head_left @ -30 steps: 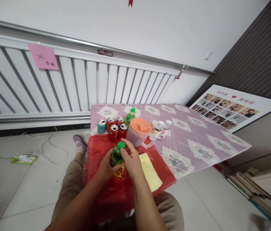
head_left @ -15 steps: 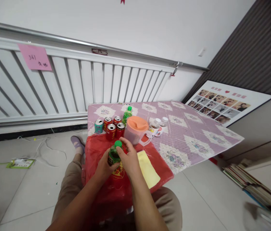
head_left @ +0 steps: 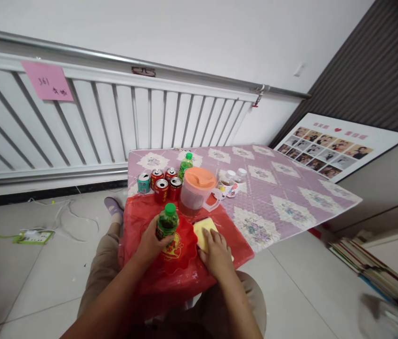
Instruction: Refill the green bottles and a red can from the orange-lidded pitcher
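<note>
1. Two hands in view, both mine. My left hand (head_left: 151,240) is wrapped around the green-capped bottle (head_left: 166,225), which stands upright on the red plastic sheet (head_left: 142,219) at the near table edge.
2. My right hand (head_left: 216,252) lies flat with fingers spread on the yellow cloth (head_left: 204,228), just beside the bottle; it grips nothing.
3. The orange-lidded pitcher (head_left: 196,190) and the red cans (head_left: 165,183) stand close behind.
4. Risk, my call: the sheet looks slick and loose, so a tug could slide the bottle off the edge.
5. Risk: reaching forward could knock a can or the pitcher, since they are crowded.
</note>
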A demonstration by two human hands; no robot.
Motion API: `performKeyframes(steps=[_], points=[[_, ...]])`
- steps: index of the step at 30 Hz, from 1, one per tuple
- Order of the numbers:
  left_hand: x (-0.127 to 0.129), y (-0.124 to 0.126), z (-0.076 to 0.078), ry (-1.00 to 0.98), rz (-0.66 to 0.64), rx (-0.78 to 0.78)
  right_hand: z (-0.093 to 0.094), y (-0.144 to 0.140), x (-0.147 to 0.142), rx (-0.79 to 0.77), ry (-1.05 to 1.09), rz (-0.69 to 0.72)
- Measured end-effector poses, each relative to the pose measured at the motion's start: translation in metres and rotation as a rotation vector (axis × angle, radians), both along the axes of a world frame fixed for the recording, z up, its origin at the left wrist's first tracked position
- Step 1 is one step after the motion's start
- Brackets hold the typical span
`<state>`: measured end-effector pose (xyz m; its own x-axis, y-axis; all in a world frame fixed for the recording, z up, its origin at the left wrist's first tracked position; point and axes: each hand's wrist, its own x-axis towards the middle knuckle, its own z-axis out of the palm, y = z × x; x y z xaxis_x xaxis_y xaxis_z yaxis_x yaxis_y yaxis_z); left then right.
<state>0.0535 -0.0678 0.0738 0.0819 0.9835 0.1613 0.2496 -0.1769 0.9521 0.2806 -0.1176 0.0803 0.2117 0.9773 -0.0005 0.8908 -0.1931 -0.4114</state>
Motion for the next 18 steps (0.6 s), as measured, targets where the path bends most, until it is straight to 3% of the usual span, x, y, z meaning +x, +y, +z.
performKeyframes(steps=[2,6,9,13,15,18], points=[[0.0,0.0,0.002,0.012,0.011,0.002,-0.009,-0.002,0.001,-0.02,-0.028,0.007],[0.0,0.0,0.004,0.01,0.004,-0.001,-0.021,0.002,0.019,0.211,0.293,-0.109],[0.001,0.0,0.003,-0.002,0.006,-0.01,-0.019,0.002,0.041,0.292,0.404,-0.176],[0.0,0.001,0.001,0.004,-0.002,-0.016,0.009,-0.008,0.055,0.339,0.546,-0.338],[-0.001,0.001,-0.001,0.0,-0.009,-0.005,0.03,-0.013,0.048,0.398,0.909,-0.49],[-0.001,0.001,-0.003,-0.003,-0.001,0.004,0.063,-0.013,0.024,0.46,1.124,-0.461]])
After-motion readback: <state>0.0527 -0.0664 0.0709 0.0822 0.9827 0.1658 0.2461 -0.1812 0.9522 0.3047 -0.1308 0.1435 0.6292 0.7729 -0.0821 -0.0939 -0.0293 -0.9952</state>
